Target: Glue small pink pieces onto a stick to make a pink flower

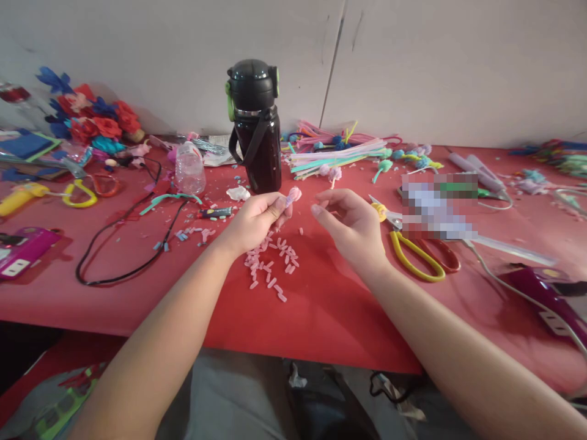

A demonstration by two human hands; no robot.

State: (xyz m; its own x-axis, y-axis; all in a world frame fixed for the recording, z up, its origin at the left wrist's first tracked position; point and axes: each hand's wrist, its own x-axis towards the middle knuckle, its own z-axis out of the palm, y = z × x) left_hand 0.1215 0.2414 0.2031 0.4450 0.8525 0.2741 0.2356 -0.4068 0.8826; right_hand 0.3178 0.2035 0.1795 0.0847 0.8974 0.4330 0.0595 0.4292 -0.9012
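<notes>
The black bottle (263, 150) is taken as reference. A small pink fuzzy piece (294, 195) is held up in front of the bottle and slightly to its right. It is pinched between thumb and fingers of the left hand (260, 219); its lower part is covered, so its full shape cannot be told. The right hand (356, 231) is held farther right of the bottle, apart from the piece, with thumb and forefinger parted. No item is seen between them; what may be hidden behind the curled fingers cannot be told.

Pink snippets (279, 287) are strewn over the red table (330, 324), in front of the bottle. Scissors (419, 276) are laid well to the bottle's right and nearer the viewer, partly hidden by the right hand.

Step in hand, as judged: the piece is shaped or built up by finger. A firm but light pinch at the base is advised, so that the fuzzy head is not crushed. The right fingertips are best brought in from the bottle's right, with the head left exposed and only small turns made. If snippets are added, they should be lifted singly. The left wrist should be kept raised, since the loose bits could easily be scattered.
</notes>
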